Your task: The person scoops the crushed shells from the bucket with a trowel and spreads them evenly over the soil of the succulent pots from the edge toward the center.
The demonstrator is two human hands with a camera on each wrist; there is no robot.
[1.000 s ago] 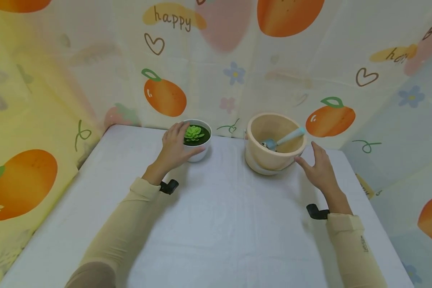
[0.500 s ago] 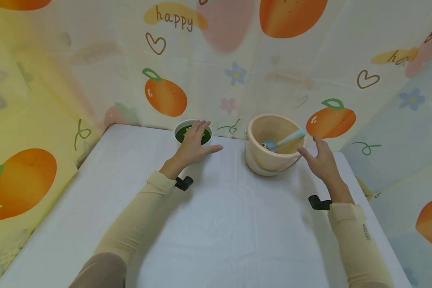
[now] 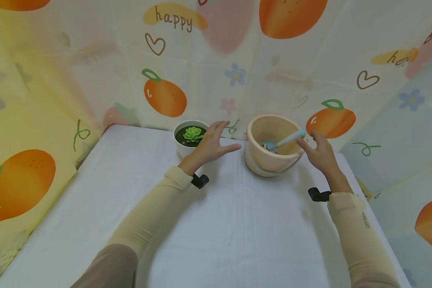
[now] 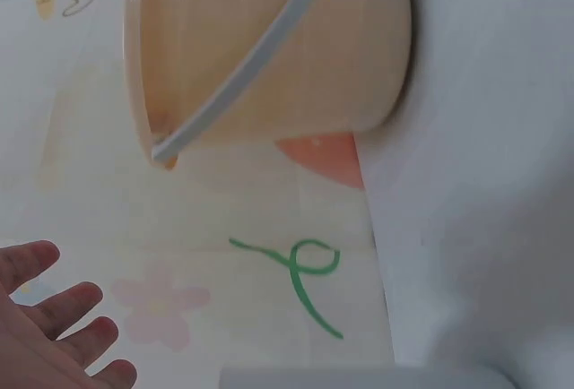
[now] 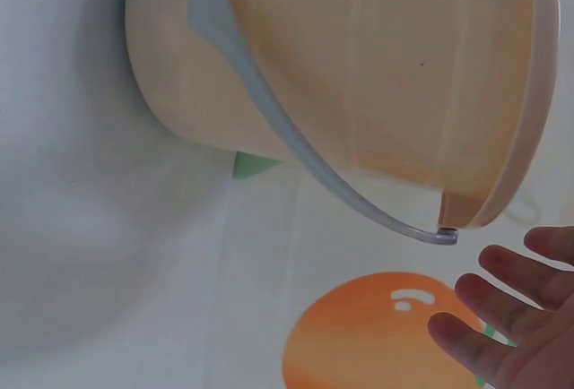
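Observation:
A cream bucket [image 3: 258, 162] with a pale grey handle [image 4: 260, 57] stands at the back of the table. Inside it leans a small garden trowel [image 3: 289, 138] with a light blue grip. My left hand [image 3: 213, 143] hovers between the bucket and a white flowerpot [image 3: 183, 150] holding a green succulent [image 3: 191, 134]; its fingers are spread and hold nothing. On the bucket's other side is my right hand [image 3: 321, 155], fingers apart. Its thumb overlaps the rim in the head view; whether it touches cannot be told. The right wrist view shows the fingers [image 5: 507, 295] clear of the bucket wall.
A white cloth covers the table [image 3: 223, 224]. Behind it hangs a fruit-patterned curtain [image 3: 209, 80], which also runs along both sides. The table's back edge lies close behind the pot and bucket.
My left hand has moved right, away from the flowerpot and toward the bucket, uncovering the succulent. My right hand has shifted slightly up along the bucket's side. Pot and bucket stay put.

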